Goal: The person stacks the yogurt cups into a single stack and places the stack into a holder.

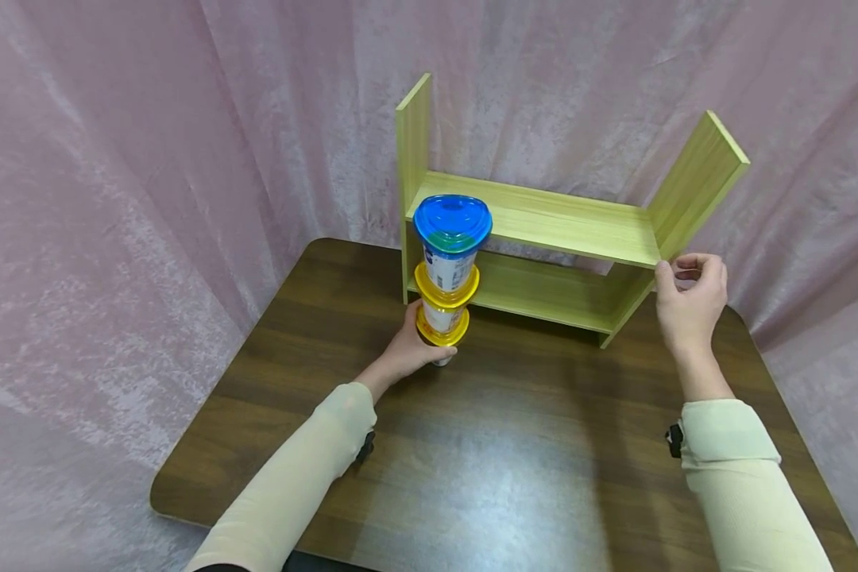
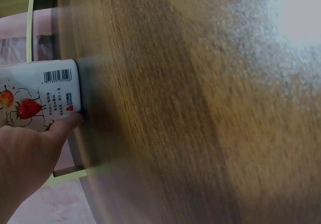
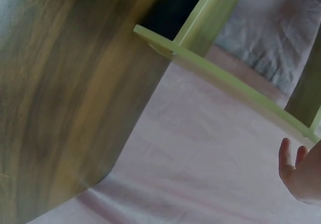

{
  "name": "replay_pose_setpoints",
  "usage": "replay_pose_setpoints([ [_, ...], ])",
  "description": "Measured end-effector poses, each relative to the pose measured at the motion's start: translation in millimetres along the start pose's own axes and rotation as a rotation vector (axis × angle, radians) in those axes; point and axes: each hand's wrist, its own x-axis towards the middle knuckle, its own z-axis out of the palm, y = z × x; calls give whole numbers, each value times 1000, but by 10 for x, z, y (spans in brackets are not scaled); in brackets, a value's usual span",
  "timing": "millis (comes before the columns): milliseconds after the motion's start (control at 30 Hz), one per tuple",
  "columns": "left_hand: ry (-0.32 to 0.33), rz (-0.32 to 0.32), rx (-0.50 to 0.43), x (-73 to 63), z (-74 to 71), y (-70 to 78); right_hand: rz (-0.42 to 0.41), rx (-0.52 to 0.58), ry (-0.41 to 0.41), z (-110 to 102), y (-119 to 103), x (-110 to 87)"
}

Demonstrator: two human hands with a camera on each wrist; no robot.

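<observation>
Three lidded white cups stand stacked in front of the shelf's left end. The top cup (image 1: 446, 272) has a translucent blue lid (image 1: 454, 222); the two below carry yellow lids (image 1: 446, 287). My left hand (image 1: 411, 347) grips the bottom cup (image 2: 37, 91), which shows a strawberry print and barcode in the left wrist view. Its far-side fingers are mostly hidden. My right hand (image 1: 695, 306) pinches the light-wood shelf (image 1: 536, 218) at its right side panel, thumb at the front edge. Two of its fingers (image 3: 285, 156) show outside the panel in the right wrist view.
The two-tier shelf stands at the back of a dark wooden table (image 1: 486, 445) with rounded corners. Its side panels (image 1: 701, 183) rise above the upper board. Pink curtains (image 1: 150, 159) hang behind and around the table. Glare lies on the tabletop's front middle.
</observation>
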Motion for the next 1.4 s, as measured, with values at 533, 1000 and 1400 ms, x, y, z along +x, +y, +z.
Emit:
replay_pose_setpoints([
  [533,1,-3,11,-16,43,-12,218,-242,-330,88,122,325],
  [1000,25,5,24,36,-11,-48,193,-249,-228,224,133,371],
  [1400,17,18,0,-13,-10,8,141,-255,-192,218,106,328],
])
